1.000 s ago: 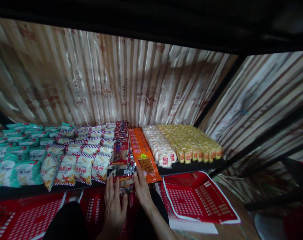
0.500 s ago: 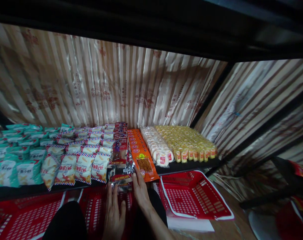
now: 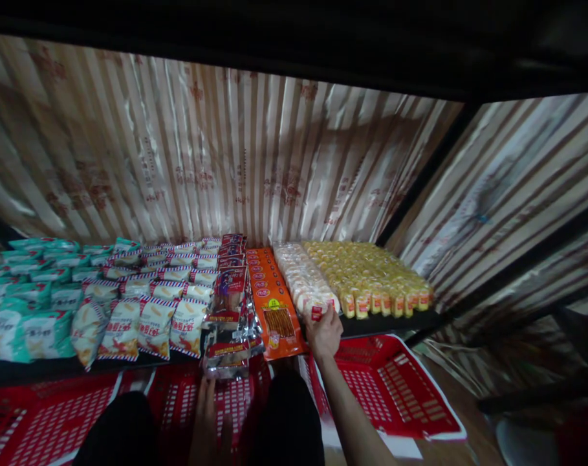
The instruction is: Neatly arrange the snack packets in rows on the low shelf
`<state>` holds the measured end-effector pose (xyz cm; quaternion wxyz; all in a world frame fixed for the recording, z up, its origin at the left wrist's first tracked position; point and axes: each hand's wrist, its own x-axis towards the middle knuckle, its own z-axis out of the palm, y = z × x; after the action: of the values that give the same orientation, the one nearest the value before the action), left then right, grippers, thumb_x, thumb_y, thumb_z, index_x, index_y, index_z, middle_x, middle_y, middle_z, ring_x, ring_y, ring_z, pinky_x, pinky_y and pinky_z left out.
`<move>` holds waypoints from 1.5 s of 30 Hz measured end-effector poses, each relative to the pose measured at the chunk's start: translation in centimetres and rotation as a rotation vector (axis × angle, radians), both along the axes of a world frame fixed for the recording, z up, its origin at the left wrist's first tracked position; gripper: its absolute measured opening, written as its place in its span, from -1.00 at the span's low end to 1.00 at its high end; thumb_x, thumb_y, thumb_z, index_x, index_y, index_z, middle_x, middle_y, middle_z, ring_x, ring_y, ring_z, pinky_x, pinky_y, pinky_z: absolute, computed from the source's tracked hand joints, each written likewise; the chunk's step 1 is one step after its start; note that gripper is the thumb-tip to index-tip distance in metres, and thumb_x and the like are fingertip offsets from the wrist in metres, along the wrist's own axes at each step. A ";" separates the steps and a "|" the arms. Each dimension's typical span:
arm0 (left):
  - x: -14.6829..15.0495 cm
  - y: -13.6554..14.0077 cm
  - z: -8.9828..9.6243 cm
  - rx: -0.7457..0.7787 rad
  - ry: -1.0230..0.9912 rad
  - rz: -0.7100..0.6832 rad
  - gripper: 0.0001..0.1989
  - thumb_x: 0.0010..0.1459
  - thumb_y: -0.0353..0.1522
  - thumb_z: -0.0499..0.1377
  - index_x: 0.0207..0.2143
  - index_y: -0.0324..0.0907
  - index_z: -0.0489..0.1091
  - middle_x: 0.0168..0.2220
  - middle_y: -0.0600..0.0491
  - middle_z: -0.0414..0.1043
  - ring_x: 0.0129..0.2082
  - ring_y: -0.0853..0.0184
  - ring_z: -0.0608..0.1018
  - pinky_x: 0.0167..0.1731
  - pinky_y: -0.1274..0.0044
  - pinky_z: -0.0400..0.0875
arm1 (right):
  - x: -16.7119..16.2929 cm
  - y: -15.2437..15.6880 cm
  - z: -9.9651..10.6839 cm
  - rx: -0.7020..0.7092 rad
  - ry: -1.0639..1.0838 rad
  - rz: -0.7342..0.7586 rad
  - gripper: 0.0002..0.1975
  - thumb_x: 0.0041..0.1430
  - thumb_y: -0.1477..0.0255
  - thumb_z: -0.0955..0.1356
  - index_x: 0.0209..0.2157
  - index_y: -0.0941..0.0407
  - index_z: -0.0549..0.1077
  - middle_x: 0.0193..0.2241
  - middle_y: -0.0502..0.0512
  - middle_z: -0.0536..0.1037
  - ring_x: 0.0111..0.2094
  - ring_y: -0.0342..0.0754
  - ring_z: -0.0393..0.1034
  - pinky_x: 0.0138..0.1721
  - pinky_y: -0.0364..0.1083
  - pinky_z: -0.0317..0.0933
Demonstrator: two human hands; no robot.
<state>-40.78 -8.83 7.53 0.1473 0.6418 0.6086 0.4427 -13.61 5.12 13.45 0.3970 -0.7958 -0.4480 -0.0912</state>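
Observation:
My right hand (image 3: 325,333) is at the front of a row of clear-wrapped white round snacks (image 3: 303,278), its fingers and thumb closed about the foremost pack with a red label. My left hand (image 3: 205,414) is low in front of the shelf edge, fingers stretched out, just under the dark red and silver packets (image 3: 229,349); it holds nothing visible and is dim. Between these rows lies a flat orange packet (image 3: 277,310) with stick-like snacks pictured on it. Right of the white row stand yellow wrapped snacks (image 3: 371,278).
White striped snack bags (image 3: 152,327) and teal bags (image 3: 46,333) fill the shelf's left side. Red baskets (image 3: 395,382) stand below, some partly behind my dark-clad knees (image 3: 294,414). A striped sheet (image 3: 201,149) hangs behind; a dark frame post (image 3: 424,171) rises at right.
My right hand has moved right, from the dark red packets to the front of the white snack row. My left hand has drawn down and slightly left. The view has shifted a little.

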 end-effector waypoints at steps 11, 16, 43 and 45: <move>-0.7 0.4 -2.1 0.014 -0.040 -0.001 -0.44 0.27 -0.40 -0.15 0.28 0.02 -0.22 0.27 -0.04 -0.02 0.26 0.15 0.08 0.14 0.19 0.20 | 0.9 1.2 -2.2 -0.112 -0.116 0.141 -0.16 0.09 0.09 0.16 0.24 0.37 -0.08 0.16 0.41 0.17 0.19 0.26 -0.07 0.10 0.15 -0.02; -1.2 -0.1 -1.5 -0.138 -0.098 -0.093 -0.42 0.25 -0.36 -0.07 0.28 -0.07 -0.20 0.29 -0.12 -0.08 0.24 0.13 0.11 0.09 0.27 0.29 | 1.0 1.3 -2.5 -0.105 -0.132 0.196 -0.20 0.14 0.07 0.12 0.22 0.39 -0.01 0.20 0.42 0.10 0.23 0.22 -0.15 0.13 0.18 -0.06; 0.7 0.1 6.3 -0.488 -0.316 -0.159 -0.39 0.08 -0.46 -0.04 0.21 -0.39 0.05 0.28 -0.17 -0.09 0.27 0.20 0.03 0.18 0.40 0.11 | -18.1 2.8 9.8 -0.533 -0.407 0.845 -0.55 0.27 0.20 0.12 0.05 0.11 0.35 0.19 0.19 0.20 0.27 0.13 -0.16 0.19 0.14 -0.15; 0.6 0.1 5.9 -0.473 -0.308 -0.171 -0.40 0.09 -0.47 -0.07 0.22 -0.41 0.03 0.28 -0.19 -0.11 0.27 0.20 0.05 0.15 0.42 0.17 | -18.5 3.6 10.5 -0.557 -0.459 0.836 -0.61 0.27 0.25 0.13 -0.03 0.11 0.40 0.12 0.19 0.31 0.23 0.09 -0.04 0.18 0.11 -0.13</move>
<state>-40.20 -8.73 13.43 0.4202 0.5637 0.6091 0.3670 -32.07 8.73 23.96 0.0658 -0.5847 -0.8082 0.0251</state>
